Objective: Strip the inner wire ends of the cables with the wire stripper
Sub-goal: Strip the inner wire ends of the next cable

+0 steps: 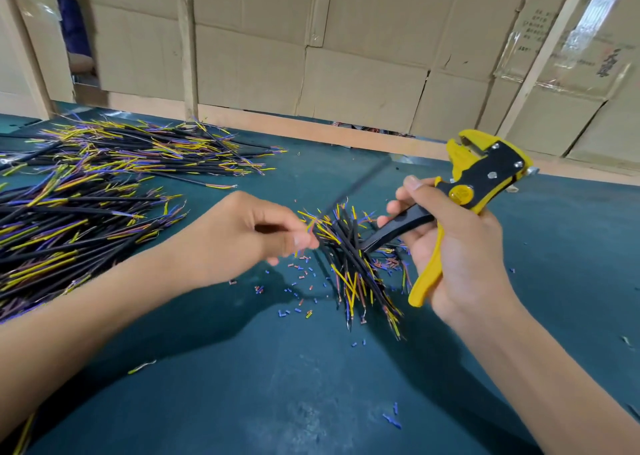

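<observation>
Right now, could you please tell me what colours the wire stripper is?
Yellow and black wire stripper, head view.

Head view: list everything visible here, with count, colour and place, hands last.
wire stripper: one, yellow and black, raised at right, jaws pointing up and away.
small cable pile: one, black cables with yellow, blue and pink inner wires, centre of the table.
large cable piles: too many cables to count, same colours, spread across the left.
insulation bits: many, blue, pink and yellow, scattered around the small pile.
table: one, dark teal.
cardboard wall: brown sheets in wooden framing, behind the table.
left hand: fingers pinch wires at the small pile.
right hand: grips the stripper's handles.
</observation>
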`<control>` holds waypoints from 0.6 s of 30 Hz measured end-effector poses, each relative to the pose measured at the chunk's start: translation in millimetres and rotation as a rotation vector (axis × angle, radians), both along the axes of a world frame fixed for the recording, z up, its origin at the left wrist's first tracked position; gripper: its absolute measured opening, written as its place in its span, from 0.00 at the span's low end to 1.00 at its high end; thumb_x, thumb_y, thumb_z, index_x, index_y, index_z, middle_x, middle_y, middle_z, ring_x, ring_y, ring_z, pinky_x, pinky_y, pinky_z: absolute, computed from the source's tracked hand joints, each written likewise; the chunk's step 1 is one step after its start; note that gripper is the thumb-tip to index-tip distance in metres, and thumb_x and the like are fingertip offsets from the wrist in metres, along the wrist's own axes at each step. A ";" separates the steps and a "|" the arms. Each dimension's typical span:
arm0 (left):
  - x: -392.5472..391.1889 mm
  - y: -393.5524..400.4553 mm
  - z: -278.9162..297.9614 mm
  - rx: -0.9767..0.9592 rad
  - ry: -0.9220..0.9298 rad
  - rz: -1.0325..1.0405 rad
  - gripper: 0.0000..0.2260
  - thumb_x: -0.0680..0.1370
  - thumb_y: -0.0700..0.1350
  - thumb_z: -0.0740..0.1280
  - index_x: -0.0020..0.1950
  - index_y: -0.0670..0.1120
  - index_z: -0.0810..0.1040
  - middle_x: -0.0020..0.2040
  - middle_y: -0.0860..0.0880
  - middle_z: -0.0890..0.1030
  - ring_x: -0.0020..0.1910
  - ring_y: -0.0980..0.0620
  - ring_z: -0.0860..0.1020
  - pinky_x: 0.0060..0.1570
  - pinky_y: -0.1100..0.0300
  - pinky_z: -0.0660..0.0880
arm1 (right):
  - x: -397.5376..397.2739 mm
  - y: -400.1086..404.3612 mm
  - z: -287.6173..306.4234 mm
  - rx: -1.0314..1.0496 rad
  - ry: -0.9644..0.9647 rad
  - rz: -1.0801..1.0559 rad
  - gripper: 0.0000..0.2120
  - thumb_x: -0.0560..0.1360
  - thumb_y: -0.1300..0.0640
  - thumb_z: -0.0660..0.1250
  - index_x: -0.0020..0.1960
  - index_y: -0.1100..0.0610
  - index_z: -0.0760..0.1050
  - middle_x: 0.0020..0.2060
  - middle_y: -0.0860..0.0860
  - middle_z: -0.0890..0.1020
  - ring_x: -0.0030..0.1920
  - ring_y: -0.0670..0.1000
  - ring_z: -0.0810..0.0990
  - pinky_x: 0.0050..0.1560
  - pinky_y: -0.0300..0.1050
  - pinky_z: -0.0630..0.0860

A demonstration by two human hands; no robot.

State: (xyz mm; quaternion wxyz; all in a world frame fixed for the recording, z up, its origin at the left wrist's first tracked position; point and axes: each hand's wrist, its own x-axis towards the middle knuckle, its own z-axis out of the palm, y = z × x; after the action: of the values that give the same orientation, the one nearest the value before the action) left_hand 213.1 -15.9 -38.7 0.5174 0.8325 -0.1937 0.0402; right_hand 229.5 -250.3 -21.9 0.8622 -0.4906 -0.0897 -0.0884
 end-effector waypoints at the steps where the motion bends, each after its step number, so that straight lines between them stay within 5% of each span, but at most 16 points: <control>1: 0.3 -1.3 1.1 -0.186 0.128 -0.052 0.05 0.75 0.46 0.72 0.44 0.48 0.87 0.44 0.47 0.85 0.36 0.56 0.79 0.39 0.62 0.77 | -0.5 0.3 0.8 -0.017 0.002 0.020 0.07 0.76 0.67 0.72 0.41 0.60 0.77 0.36 0.59 0.80 0.34 0.58 0.80 0.41 0.54 0.81; 3: -0.5 -3.8 1.9 -0.464 0.316 -0.141 0.08 0.74 0.44 0.74 0.49 0.41 0.86 0.42 0.46 0.82 0.36 0.54 0.78 0.38 0.60 0.77 | -3.6 3.2 1.5 -0.071 0.021 0.093 0.07 0.76 0.65 0.72 0.39 0.60 0.78 0.36 0.60 0.81 0.34 0.58 0.80 0.40 0.54 0.81; 7: -3.2 -9.7 5.6 -0.671 0.381 -0.199 0.10 0.76 0.43 0.70 0.55 0.42 0.85 0.39 0.48 0.79 0.37 0.54 0.80 0.40 0.59 0.79 | -17.5 15.0 -3.3 -0.246 0.052 0.258 0.04 0.72 0.61 0.76 0.40 0.59 0.83 0.42 0.66 0.84 0.35 0.59 0.82 0.40 0.55 0.82; 18: -12.9 -23.4 7.4 -0.579 0.230 -0.206 0.12 0.77 0.46 0.70 0.59 0.45 0.85 0.41 0.47 0.81 0.41 0.54 0.79 0.40 0.60 0.78 | -23.6 19.7 -5.3 -0.270 -0.044 0.247 0.09 0.66 0.68 0.75 0.41 0.57 0.80 0.34 0.58 0.81 0.34 0.59 0.82 0.41 0.54 0.81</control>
State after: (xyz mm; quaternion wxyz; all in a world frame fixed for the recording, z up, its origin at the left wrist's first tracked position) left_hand 200.2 -39.3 -31.3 0.7524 0.6260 -0.1978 -0.0532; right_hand 206.0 -230.6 -27.2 0.7906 -0.5852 -0.1792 0.0204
